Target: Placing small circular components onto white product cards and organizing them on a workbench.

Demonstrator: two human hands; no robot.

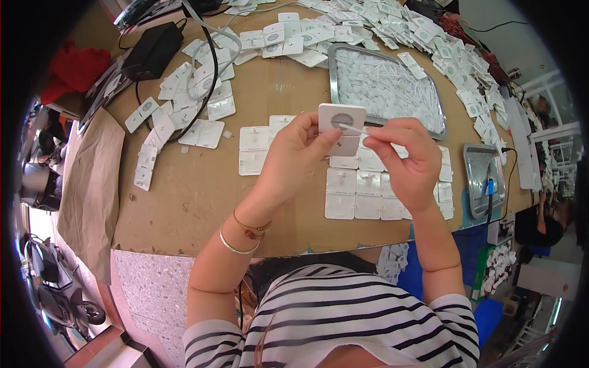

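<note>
My left hand (288, 153) pinches a white two-panel plastic piece (325, 112) with a grey round patch, tilted up over the table. In my right hand (410, 156), thumb and fingertips grip a thin white cotton swab (354, 129). Its tip meets the piece at or just below the grey patch. Under and beside my right hand, white panels (340, 181) lie in rows with their inner sides up. More panels (251, 138) lie next to my left wrist.
Behind my hands a metal tray (333, 76) holds many white swabs. White pieces (362, 18) are heaped along the far and right edges, others (178, 110) at left by a black adapter (152, 50) and cables. At right, a blue-handled tool (490, 186) rests on a small metal tray (475, 161).
</note>
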